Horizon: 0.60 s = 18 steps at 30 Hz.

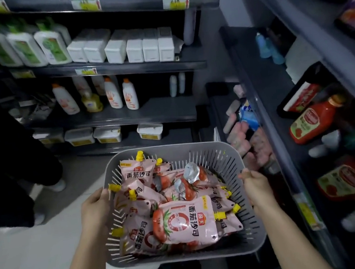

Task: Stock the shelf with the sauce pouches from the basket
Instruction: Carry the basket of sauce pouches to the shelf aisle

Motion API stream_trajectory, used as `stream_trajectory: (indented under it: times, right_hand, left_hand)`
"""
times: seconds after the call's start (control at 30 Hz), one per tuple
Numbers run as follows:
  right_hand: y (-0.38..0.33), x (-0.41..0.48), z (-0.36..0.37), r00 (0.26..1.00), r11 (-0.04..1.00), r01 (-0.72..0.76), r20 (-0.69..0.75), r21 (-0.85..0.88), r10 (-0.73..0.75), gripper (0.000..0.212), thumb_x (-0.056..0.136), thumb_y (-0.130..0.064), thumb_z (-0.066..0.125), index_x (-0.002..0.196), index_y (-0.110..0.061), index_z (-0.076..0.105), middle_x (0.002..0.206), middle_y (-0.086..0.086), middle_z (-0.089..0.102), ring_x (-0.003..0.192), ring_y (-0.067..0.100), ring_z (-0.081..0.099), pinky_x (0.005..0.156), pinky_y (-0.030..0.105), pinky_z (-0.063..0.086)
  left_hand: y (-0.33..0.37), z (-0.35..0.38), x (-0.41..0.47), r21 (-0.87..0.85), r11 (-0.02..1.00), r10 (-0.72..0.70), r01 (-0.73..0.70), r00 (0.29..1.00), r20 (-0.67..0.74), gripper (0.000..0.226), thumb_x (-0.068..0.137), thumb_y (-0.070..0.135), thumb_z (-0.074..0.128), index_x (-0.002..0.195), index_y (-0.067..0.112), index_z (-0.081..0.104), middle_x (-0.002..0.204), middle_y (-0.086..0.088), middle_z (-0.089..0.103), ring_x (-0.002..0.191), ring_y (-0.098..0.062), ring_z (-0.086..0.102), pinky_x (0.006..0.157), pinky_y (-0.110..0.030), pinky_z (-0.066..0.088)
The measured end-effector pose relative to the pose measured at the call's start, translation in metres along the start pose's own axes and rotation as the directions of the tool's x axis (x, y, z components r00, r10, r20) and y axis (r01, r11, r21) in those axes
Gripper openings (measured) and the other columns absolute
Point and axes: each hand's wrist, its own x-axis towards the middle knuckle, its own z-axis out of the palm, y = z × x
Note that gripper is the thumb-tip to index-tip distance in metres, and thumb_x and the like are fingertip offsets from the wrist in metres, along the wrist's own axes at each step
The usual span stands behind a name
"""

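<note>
A grey slotted plastic basket [188, 256] hangs in front of me at waist height, held by both rims. My left hand [94, 207] grips its left rim and my right hand [256, 183] grips its right rim. Inside lie several pink tomato sauce pouches [183, 221] with yellow spout caps, piled loosely; one shows its silver back [191, 172]. The dark shelf [280, 102] with red sauce bottles [312, 121] runs along my right.
Dark shelving ahead carries white bottles [25, 49], white boxes [133, 46] and tubs. A person in dark clothing [1, 157] stands at the left on the pale floor. Pink sausage-like packs [240, 135] lie on a low shelf just beyond the basket.
</note>
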Motion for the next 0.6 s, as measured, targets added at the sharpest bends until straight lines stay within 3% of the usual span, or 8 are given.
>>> stream_trajectory:
  times: [0.1, 0.23, 0.3, 0.43, 0.5, 0.6]
  right_hand:
    - [-0.013, 0.032, 0.013, 1.000, 0.999, -0.025, 0.015, -0.021, 0.025, 0.032, 0.095, -0.037, 0.046, 0.090, -0.012, 0.066, 0.097, 0.017, 0.069, 0.091, 0.032, 0.063, 0.085, 0.043, 0.052]
    - [-0.025, 0.063, 0.029, 0.996, 0.996, -0.088, 0.006, -0.013, 0.088, 0.030, 0.094, -0.036, 0.048, 0.077, -0.015, 0.063, 0.091, 0.014, 0.070, 0.083, 0.029, 0.062, 0.072, 0.040, 0.048]
    - [-0.030, 0.076, 0.036, 0.994, 0.993, -0.112, -0.009, -0.022, 0.112, 0.029, 0.092, -0.037, 0.049, 0.079, -0.016, 0.064, 0.090, 0.014, 0.071, 0.088, 0.034, 0.066, 0.080, 0.045, 0.053]
    - [-0.036, 0.091, 0.050, 0.991, 0.991, -0.132, -0.028, -0.037, 0.131, 0.029, 0.096, -0.035, 0.049, 0.098, -0.013, 0.067, 0.100, 0.014, 0.070, 0.096, 0.034, 0.065, 0.084, 0.041, 0.052]
    - [-0.037, 0.099, 0.055, 0.992, 0.991, -0.122, -0.037, -0.052, 0.120, 0.032, 0.098, -0.036, 0.047, 0.105, -0.012, 0.067, 0.102, 0.012, 0.069, 0.097, 0.032, 0.063, 0.087, 0.040, 0.052]
    - [-0.035, 0.110, 0.060, 0.992, 0.990, -0.121, -0.055, -0.066, 0.118, 0.032, 0.098, -0.033, 0.047, 0.103, -0.009, 0.068, 0.094, 0.010, 0.064, 0.089, 0.027, 0.058, 0.078, 0.032, 0.046]
  left_hand:
    - [0.013, 0.021, 0.020, 0.019, 1.000, 0.009, -0.009, 1.000, -0.003, 0.033, 0.097, 0.016, 0.046, 0.068, 0.019, 0.059, 0.061, -0.007, 0.049, 0.052, -0.018, 0.037, 0.051, -0.028, 0.029]
    - [0.022, 0.040, 0.051, 0.054, 0.998, -0.035, 0.035, 0.999, -0.013, 0.035, 0.094, 0.022, 0.050, 0.064, 0.020, 0.066, 0.072, -0.012, 0.061, 0.065, -0.023, 0.052, 0.064, -0.034, 0.040]
    - [0.026, 0.050, 0.065, 0.069, 0.996, -0.052, 0.052, 0.999, -0.013, 0.033, 0.094, 0.023, 0.049, 0.067, 0.022, 0.068, 0.073, -0.010, 0.065, 0.067, -0.025, 0.056, 0.066, -0.035, 0.043]
    - [0.031, 0.066, 0.083, 0.080, 0.996, -0.049, 0.049, 0.999, 0.003, 0.032, 0.096, 0.023, 0.047, 0.070, 0.020, 0.067, 0.064, -0.004, 0.059, 0.058, -0.023, 0.051, 0.056, -0.029, 0.039]
    - [0.030, 0.070, 0.090, 0.073, 0.996, -0.048, 0.048, 0.999, 0.012, 0.033, 0.096, 0.022, 0.047, 0.070, 0.019, 0.067, 0.066, -0.006, 0.061, 0.061, -0.025, 0.053, 0.060, -0.031, 0.041]
    - [0.029, 0.076, 0.099, 0.069, 0.997, -0.049, 0.047, 0.998, 0.029, 0.036, 0.096, 0.021, 0.047, 0.067, 0.021, 0.069, 0.069, -0.008, 0.062, 0.064, -0.025, 0.054, 0.062, -0.034, 0.042]
